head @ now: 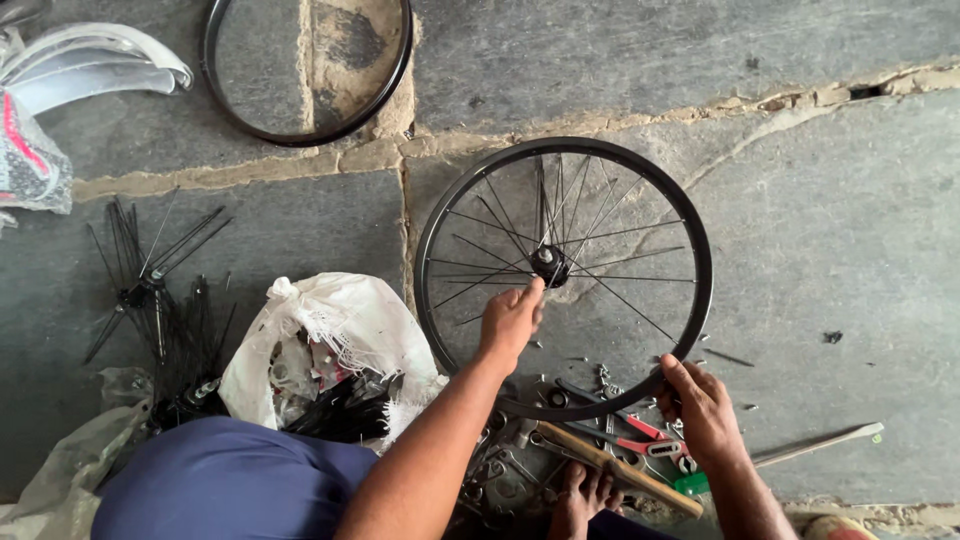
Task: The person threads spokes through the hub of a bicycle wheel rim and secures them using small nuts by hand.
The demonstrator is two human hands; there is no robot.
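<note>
A black bicycle wheel (563, 278) lies flat on the stone floor (820, 230), its hub (549, 265) pointing straight up at the camera. The left hand (510, 322) reaches in from six o'clock, fingers pinched together just beside the hub among the spokes (610, 235). The right hand (700, 405) grips the rim (690, 215) at about four o'clock. Scattered tools (600, 450) sit just below the wheel; a bare second rim (305, 70) lies at eleven o'clock.

The tools (600, 450) lie partly hidden under the left hand's (510, 322) forearm, and the white mudguards (90, 65) are cut off at the left edge.
</note>
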